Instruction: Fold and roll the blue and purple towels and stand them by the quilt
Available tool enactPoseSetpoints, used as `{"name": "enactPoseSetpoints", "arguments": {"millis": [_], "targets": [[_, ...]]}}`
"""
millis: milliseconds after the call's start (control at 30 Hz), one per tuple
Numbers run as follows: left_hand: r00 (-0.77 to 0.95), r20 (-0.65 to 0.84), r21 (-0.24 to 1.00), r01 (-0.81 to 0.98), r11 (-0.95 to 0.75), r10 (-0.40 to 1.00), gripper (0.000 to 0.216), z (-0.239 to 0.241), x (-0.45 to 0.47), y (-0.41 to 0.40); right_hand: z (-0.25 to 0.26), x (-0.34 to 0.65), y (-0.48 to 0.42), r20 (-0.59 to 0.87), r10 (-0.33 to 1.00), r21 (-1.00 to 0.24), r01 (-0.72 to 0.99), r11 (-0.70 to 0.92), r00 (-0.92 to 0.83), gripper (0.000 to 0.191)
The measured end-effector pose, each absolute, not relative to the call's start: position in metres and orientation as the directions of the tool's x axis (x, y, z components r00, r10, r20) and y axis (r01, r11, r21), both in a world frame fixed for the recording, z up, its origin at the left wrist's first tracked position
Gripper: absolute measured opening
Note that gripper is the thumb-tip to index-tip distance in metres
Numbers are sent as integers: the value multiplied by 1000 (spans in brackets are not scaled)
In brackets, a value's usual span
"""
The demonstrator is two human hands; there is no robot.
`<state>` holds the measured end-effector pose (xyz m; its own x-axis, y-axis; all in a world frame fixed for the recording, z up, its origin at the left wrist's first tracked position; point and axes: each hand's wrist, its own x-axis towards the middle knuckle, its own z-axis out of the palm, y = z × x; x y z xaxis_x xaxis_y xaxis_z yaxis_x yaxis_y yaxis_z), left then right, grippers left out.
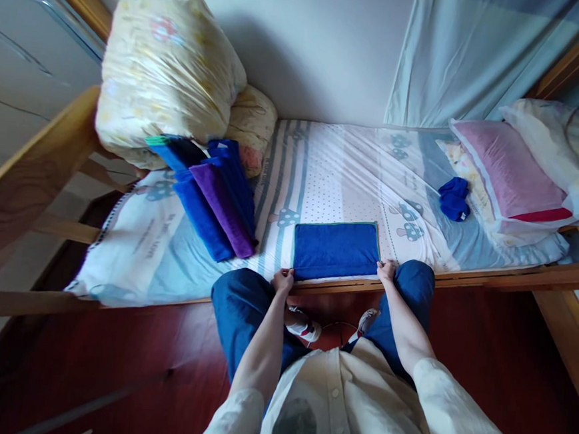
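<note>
A folded blue towel (336, 249) lies flat on the bed (343, 174) at its near edge. My left hand (283, 281) pinches the towel's near left corner. My right hand (386, 271) grips its near right corner. Both hands have their fingers closed on the cloth. To the left, a pile of folded towels (215, 198) in blue and purple leans against a bagged quilt (165, 67).
A small dark blue cloth (454, 198) lies near a pink pillow (508, 171) at the bed's right end. A wooden bed rail (490, 278) runs along the near edge, with wooden frame posts left and right. Red floor lies below my knees.
</note>
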<state>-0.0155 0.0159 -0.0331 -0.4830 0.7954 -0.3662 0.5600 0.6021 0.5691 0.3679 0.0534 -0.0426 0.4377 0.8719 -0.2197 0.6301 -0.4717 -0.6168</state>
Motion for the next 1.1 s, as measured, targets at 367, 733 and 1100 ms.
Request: {"name": "enactPoseSetpoints", "arguments": {"millis": [367, 733, 1100], "targets": [[-2, -122, 468, 882, 60, 992, 52, 1, 11, -5, 2, 365, 31, 39, 997, -516, 853, 75, -64, 24], [207, -218, 404, 909, -105, 954, 65, -24, 15, -8, -3, 360, 23, -203, 911, -330, 901, 282, -360, 54], [244, -259, 422, 899, -118, 935, 58, -32, 3, 11, -17, 354, 42, -249, 943, -274, 950, 151, -222, 43]]}}
